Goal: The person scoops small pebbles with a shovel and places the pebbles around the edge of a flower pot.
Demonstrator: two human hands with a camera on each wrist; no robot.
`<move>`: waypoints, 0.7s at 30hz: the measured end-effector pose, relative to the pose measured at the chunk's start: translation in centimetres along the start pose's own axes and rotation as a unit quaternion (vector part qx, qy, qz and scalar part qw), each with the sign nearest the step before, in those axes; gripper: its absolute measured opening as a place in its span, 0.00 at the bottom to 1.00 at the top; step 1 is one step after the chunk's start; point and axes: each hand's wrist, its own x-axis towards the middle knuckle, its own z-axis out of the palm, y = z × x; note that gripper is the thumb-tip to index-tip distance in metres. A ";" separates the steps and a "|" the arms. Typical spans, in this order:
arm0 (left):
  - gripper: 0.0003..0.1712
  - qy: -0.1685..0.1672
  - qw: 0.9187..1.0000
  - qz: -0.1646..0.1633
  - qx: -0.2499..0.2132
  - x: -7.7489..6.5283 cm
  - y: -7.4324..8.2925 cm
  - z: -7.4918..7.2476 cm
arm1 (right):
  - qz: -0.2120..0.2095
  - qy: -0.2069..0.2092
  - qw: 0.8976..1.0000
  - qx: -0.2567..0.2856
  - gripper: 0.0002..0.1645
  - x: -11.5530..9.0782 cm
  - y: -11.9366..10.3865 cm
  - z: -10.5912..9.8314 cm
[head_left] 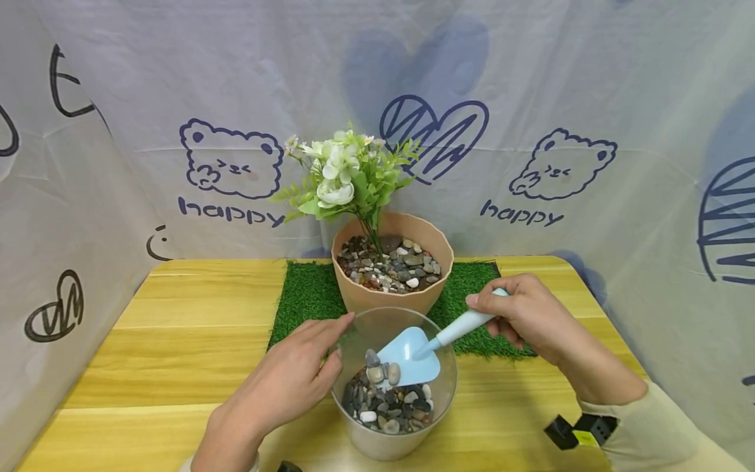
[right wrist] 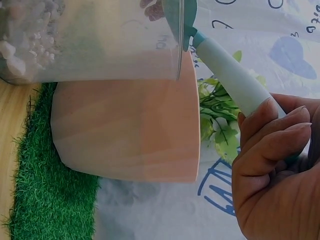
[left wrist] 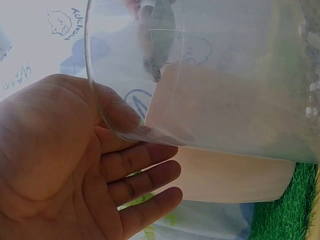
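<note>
My right hand (head_left: 522, 311) grips the pale handle of a light blue toy shovel (head_left: 409, 354). Several pebbles (head_left: 377, 373) lie at the tip of its tilted blade, inside the mouth of a clear plastic container (head_left: 445, 393). More mixed pebbles (head_left: 401, 410) fill the container's lower part. At the left rim, my left hand (head_left: 289, 373) holds the container's edge, its thumb seen through the plastic in the left wrist view while the other fingers stretch along the outside. In the right wrist view, curled fingers (right wrist: 257, 135) wrap the handle.
Just behind the container stands a peach flower pot (head_left: 392, 298) with pebbles and artificial white flowers (head_left: 342, 170). It sits on a green turf mat (head_left: 307, 295) on the wooden table (head_left: 177, 328). A printed curtain (head_left: 295, 78) surrounds the table's back and sides.
</note>
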 end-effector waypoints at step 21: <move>0.32 -0.005 1.000 -0.005 -0.004 0.0 0.0 0.0 | 0.005 0.012 1.000 0.024 0.19 -0.2 0.1 -0.8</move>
